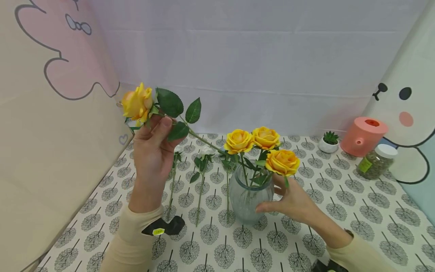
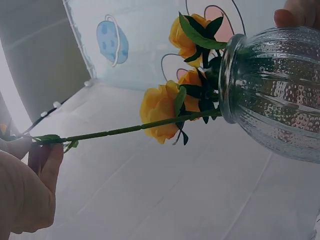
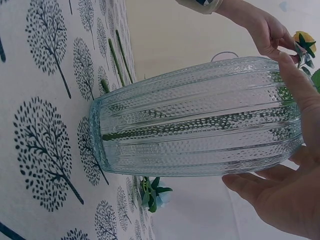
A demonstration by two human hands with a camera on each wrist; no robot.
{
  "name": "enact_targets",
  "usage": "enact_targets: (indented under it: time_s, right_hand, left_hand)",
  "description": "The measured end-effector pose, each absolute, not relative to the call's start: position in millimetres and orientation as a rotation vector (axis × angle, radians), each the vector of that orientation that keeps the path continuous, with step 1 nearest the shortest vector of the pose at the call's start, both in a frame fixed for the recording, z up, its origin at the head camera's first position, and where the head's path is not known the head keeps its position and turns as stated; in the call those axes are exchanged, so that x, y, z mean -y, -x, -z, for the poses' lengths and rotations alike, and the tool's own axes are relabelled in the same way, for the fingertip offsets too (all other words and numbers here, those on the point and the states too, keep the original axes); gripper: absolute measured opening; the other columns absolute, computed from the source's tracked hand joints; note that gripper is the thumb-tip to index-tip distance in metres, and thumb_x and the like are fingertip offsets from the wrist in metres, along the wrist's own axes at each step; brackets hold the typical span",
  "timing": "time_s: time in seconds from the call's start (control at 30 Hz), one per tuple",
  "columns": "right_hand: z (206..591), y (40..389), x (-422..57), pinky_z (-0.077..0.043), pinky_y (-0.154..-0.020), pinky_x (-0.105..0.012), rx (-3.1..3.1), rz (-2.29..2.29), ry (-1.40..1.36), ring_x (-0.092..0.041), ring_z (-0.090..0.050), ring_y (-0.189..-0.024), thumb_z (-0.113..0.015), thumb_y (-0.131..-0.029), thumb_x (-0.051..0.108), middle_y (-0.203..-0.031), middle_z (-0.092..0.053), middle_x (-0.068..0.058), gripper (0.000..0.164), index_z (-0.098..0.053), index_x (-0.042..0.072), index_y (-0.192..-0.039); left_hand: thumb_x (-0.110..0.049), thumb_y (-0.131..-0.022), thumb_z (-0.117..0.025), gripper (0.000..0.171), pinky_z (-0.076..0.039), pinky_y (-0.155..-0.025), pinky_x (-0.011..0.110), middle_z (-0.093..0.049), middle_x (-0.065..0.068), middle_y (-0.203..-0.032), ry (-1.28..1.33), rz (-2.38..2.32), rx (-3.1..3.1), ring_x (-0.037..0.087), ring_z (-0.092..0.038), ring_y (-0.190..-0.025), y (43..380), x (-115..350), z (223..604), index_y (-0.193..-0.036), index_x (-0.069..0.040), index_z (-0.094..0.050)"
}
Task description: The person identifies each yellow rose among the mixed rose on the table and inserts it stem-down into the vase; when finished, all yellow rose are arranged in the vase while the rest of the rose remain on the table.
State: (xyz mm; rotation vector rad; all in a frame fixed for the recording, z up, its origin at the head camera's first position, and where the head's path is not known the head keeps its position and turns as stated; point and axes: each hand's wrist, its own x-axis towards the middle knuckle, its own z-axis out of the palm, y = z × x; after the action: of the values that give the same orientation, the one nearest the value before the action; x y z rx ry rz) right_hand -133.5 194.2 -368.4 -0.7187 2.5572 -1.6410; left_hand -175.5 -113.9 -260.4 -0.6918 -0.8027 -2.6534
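Note:
My left hand [image 1: 151, 151] pinches the stem of a yellow rose [image 1: 137, 104] just below its bloom, raised at the left. From there the green stem [image 2: 117, 131] slants down to the right, its far end at the mouth of the ribbed glass vase [image 1: 248, 207]. Several yellow roses stand in this vase, one bloom [image 1: 283, 162] leaning right over the rim. My right hand [image 1: 295, 202] holds the vase's right side, thumb in front and fingers behind. In the right wrist view the vase [image 3: 200, 125] stands upright on the cloth, a stem showing through the glass.
White flowers [image 1: 205, 152] with green stems lie in a row left of the vase. At the back right are a small potted succulent [image 1: 329, 142], a coral watering can [image 1: 361, 136] and a lidded jar [image 1: 376, 162]. A tree-print cloth [image 1: 217, 253] covers the table.

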Motion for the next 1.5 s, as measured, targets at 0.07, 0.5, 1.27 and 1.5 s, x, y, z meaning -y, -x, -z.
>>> enact_targets:
  time_s: [0.07,0.5,1.27,1.5]
  right_hand:
    - [369,134,-194,-0.044,-0.103,-0.052,-2.552,1.646,0.721,-0.04,-0.05,-0.131,-0.092,-0.071,0.021,-0.144,-0.052,-0.018,0.089,-0.047,-0.001,-0.144]
    - [369,134,-195,-0.043,-0.103,-0.055,-2.514,1.694,0.731,-0.042,-0.042,-0.136,-0.092,-0.07,0.018,-0.152,-0.043,-0.019,0.109,-0.027,0.007,-0.156]
    - [369,135,-195,-0.046,-0.098,-0.062,-2.65,1.648,0.809,-0.033,-0.053,-0.123,-0.095,-0.064,0.025,-0.136,-0.056,-0.005,0.096,-0.045,0.016,-0.145]
    - [369,135,-194,-0.047,-0.099,-0.058,-2.559,1.711,0.797,-0.035,-0.055,-0.123,-0.094,-0.065,0.02,-0.137,-0.056,-0.009,0.095,-0.043,0.012,-0.145]
  left_hand:
    - [0.003,-0.08,-0.08,0.013,-0.062,-0.065,0.032,-0.067,0.013,-0.086,0.741,2.636,0.828,0.022,-0.07,-0.078,174,112,262,-0.091,0.004,-0.073]
    - [0.011,-0.08,-0.078,0.024,-0.057,-0.086,0.03,-0.062,0.01,-0.092,0.933,2.502,0.855,0.024,-0.066,-0.086,166,97,267,-0.102,0.004,-0.073]
    - [0.0,-0.089,-0.074,0.019,-0.06,-0.069,0.025,-0.065,-0.002,-0.094,0.801,2.527,1.385,0.013,-0.065,-0.086,187,64,295,-0.088,-0.018,-0.081]
    - [0.018,-0.092,-0.054,0.048,-0.061,-0.065,0.027,-0.064,-0.004,-0.091,0.789,2.477,1.553,0.012,-0.068,-0.086,188,60,299,-0.088,-0.023,-0.08]
